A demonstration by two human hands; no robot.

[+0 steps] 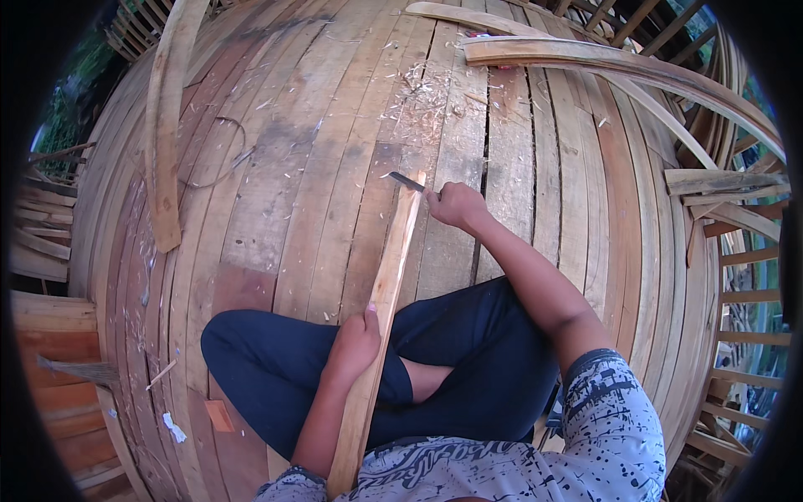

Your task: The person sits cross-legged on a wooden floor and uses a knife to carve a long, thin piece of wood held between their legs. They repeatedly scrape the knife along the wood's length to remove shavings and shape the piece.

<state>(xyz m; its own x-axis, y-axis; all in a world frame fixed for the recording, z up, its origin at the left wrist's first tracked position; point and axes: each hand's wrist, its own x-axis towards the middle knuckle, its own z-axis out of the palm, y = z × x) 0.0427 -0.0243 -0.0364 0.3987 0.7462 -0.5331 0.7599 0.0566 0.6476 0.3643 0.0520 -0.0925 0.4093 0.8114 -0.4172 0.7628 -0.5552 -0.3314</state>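
Observation:
A long, narrow wooden strip (pixel 391 280) slants from beside my body out over my crossed legs, its far tip above the floorboards. Partway along it, my left hand (pixel 355 345) is closed around the wood with the thumb on top. Near the far tip my right hand (pixel 457 205) is closed in a fist on a knife, its handle hidden in my fingers. The dark knife blade (pixel 406 181) points left and lies across the strip close to its end.
Wood shavings (pixel 427 88) are scattered over the plank floor (pixel 284 209) ahead. A long board (pixel 164 151) lies at the left. Curved planks (pixel 602 58) stretch across the far right. By my left knee are a small reddish wood block (pixel 219 416) and a white scrap (pixel 174 427).

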